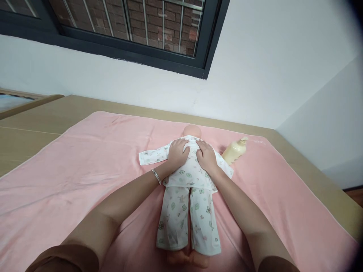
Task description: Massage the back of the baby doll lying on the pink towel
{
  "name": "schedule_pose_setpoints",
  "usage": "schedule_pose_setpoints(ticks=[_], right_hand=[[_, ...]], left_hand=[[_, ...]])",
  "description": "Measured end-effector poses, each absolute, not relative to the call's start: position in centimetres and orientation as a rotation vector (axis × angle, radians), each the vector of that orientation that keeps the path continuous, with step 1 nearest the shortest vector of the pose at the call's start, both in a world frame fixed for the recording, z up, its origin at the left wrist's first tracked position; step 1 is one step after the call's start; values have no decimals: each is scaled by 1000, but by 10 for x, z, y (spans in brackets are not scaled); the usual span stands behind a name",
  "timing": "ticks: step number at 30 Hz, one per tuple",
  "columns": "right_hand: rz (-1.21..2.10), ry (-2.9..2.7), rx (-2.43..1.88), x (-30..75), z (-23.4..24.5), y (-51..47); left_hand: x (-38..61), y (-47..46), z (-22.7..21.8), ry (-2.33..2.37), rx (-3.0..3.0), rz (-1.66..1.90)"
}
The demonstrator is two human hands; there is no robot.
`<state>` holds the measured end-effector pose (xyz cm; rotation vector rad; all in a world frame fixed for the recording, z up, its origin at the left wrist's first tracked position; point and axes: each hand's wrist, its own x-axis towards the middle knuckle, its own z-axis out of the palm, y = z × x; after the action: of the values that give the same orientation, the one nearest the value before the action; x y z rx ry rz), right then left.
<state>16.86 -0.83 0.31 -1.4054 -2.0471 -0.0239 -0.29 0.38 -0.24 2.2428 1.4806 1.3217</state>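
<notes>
A baby doll lies on a pink blanket, dressed in a white printed top and trousers. Its bare feet show at the bottom. My left hand rests on the doll's left shoulder, fingers curled over the shirt fabric. My right hand lies on the chest at the other shoulder, fingers together and pressed on the cloth. A silver bracelet sits on my left wrist. Whether either hand pinches the fabric is unclear.
A cream baby bottle lies on the blanket just right of the doll. The blanket covers a tan mattress against a white wall. A dark-framed barred window is above.
</notes>
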Motion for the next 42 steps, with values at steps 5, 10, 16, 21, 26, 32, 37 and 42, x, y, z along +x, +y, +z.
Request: schedule_pose_setpoints(ticks=[5,10,16,21,26,32,37,42], right_hand=[[-27,-2046,-1398,169,3,-8],[-21,-2044,-1420,168,5,-11],[-11,-2050,-1410,168,6,-11],[-23,-2062,-1414,168,7,-11],[-61,-2123,-1390,170,4,-7],[-71,-2148,-1298,176,0,1],[-101,-2058,-1231,174,-1,-3],[-201,-1880,-1307,166,-3,-15]], left_hand=[[-3,5,-3,1458,2251,1333],[-3,5,-3,1467,2242,1328],[-3,4,-2,1467,2241,1329],[-2,5,-3,1468,2256,1337],[-3,9,-7,1487,2341,1276],[-4,10,-6,1465,2445,1248],[-4,3,-4,1405,2479,1417],[-5,-9,-1,1471,2416,1529]])
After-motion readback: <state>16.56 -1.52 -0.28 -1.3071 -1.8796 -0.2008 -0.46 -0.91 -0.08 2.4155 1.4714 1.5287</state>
